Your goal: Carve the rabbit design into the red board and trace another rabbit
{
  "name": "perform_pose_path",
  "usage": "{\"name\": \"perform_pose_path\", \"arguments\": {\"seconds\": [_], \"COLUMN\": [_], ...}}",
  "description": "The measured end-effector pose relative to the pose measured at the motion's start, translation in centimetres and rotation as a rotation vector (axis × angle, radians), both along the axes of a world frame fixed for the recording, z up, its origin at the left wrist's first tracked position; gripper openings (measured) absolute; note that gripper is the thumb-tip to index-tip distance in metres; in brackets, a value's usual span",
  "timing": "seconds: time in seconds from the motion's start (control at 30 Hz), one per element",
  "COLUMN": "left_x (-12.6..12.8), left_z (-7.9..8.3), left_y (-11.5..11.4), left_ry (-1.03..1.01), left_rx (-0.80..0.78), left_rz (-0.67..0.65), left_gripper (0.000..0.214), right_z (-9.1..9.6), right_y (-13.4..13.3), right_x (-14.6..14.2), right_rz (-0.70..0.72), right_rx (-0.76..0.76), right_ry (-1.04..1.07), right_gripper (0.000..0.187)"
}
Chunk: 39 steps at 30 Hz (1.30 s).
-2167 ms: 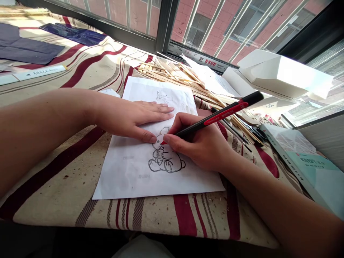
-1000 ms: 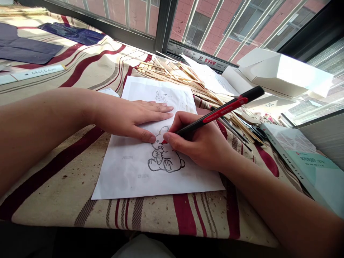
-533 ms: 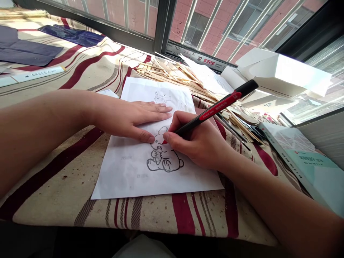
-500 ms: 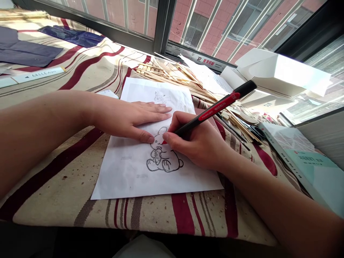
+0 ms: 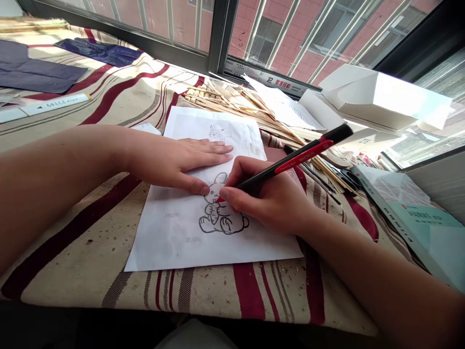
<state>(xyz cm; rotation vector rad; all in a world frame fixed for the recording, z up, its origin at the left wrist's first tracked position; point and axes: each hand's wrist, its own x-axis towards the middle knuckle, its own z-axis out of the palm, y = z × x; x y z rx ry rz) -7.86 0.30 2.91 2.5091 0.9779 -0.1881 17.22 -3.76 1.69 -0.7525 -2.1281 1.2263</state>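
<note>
A white sheet of paper lies on the striped tablecloth. It carries a black-outlined rabbit drawing and, higher up, a smaller cartoon figure that my fingers partly cover. My left hand rests flat on the sheet, fingers stretched out, thumb tip beside the rabbit's face. My right hand grips a black marker pen with a red label. The pen leans to the right, and its red tip end is at the rabbit, just below the face. The thumb and fingers hide part of the rabbit's head.
Thin wooden sticks lie in a pile beyond the paper, near the window. A white box stands at the back right, and a pale green book lies at right. Dark blue cloth-like sheets spread at far left.
My right hand and the pen have shifted slightly; the tip has moved a little down and left, from beside the rabbit's mouth to below it. My left hand stays in place on the paper.
</note>
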Motion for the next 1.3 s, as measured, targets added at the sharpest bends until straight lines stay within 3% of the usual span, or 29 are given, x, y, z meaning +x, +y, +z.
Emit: {"name": "perform_pose_path", "arguments": {"seconds": [0.83,1.0,1.3], "left_x": [0.12,0.12,0.11], "left_z": [-0.06,-0.15,-0.12], "left_y": [-0.05,-0.03,-0.03], "left_ry": [0.026,0.013,0.014], "left_rx": [0.023,0.030,0.032], "left_rz": [-0.019,-0.015,-0.016], "left_gripper": [0.107,0.107,0.103], "right_z": [-0.34,-0.06,0.23], "right_y": [-0.01,-0.18,-0.16], "right_x": [0.05,-0.06,-0.24], "right_rz": [0.058,0.012,-0.012], "right_rx": [-0.045,0.000,-0.068], "right_ry": [0.009,-0.021,-0.016], "right_gripper": [0.022,0.022,0.028]}}
